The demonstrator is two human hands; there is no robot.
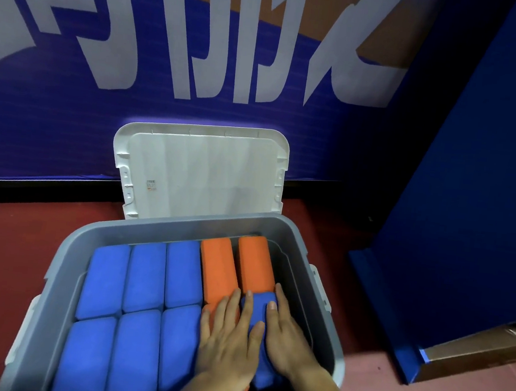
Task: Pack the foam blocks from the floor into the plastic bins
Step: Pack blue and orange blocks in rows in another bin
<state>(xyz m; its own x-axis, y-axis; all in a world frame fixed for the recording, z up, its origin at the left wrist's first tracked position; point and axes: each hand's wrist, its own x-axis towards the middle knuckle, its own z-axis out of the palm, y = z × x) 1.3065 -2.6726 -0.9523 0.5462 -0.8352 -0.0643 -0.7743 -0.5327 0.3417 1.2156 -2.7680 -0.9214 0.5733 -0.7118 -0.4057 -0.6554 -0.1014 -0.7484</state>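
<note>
The bin (166, 222) on the floor is nearly full: blue blocks (145, 276) in rows on the left, orange blocks (220, 267) on the right. Both hands press flat, fingers (233, 306) straight and slightly spread, on one blue block (260, 306) in the near right corner. It lies directly beneath them, long axis pointing away. The left hand (229, 344) overlaps an orange block, and the right hand (287, 340) is beside the wall.

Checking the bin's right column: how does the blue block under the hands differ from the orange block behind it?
The blue block lies nearer the person; the orange block sits at the far end. The left hand and right hand lie flat on the blue block, hiding much of it; the orange block shows almost whole. Both lie lengthwise in the grey bin.
</note>
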